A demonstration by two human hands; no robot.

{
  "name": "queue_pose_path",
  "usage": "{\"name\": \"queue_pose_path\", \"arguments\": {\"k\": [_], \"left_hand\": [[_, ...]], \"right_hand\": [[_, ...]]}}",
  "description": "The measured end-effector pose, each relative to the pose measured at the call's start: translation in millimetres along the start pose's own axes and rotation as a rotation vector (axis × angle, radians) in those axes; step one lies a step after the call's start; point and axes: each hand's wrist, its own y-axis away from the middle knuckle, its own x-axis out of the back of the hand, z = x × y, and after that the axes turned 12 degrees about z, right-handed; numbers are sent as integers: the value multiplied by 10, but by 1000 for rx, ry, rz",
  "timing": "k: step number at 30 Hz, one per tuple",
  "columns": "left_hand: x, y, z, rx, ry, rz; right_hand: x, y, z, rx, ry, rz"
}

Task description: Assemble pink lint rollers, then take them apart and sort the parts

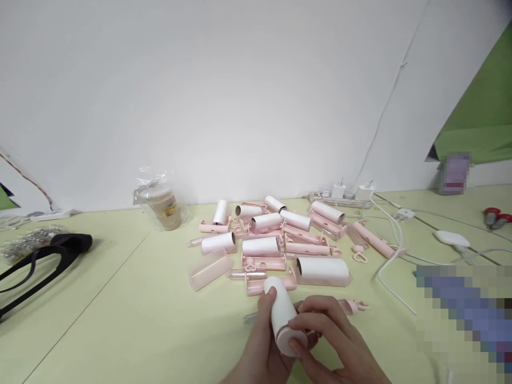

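Both my hands hold one white lint roll [282, 312] with a pink end cap, low in the middle of the view. My left hand [262, 346] wraps it from the left, thumb on its upper end. My right hand [334, 344] grips its pink near end with fingers curled. A pink handle piece [354, 305] lies just behind my right hand. Beyond lies a pile of pink and white roller parts [280, 240].
A plastic-wrapped cup [162, 205] stands at the back left. A black strap [44, 261] lies at the far left. A power strip [340, 197] with white chargers and cables [394, 250] runs along the back right. Red-handled scissors [496, 216] lie at the far right.
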Motion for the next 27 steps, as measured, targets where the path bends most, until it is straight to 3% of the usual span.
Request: {"name": "queue_pose_path", "arguments": {"k": [5, 8, 11, 13, 17, 22, 24, 27], "left_hand": [[-32, 37, 21, -23, -100, 59], [-12, 47, 10, -43, -314, 112], [-12, 67, 0, -190, -425, 109], [-31, 86, 5, -267, -409, 88], [-70, 100, 43, -257, -452, 8], [-91, 112, 244, -353, -466, 105], [-106, 153, 386, -436, -361, 150], [-127, 226, 574, -588, -229, 143]], "right_hand": [[1, 55, 34, 58, 118, 90], [9, 46, 26, -71, 55, -66], [22, 34, 11, -169, -80, -202], [28, 47, 8, -182, -127, -191], [39, 70, 26, -209, -155, -141], [60, -205, 123, -277, -63, -194], [-3, -376, 190, -202, 59, -217], [-238, -532, 297, 59, 283, -460]]}}
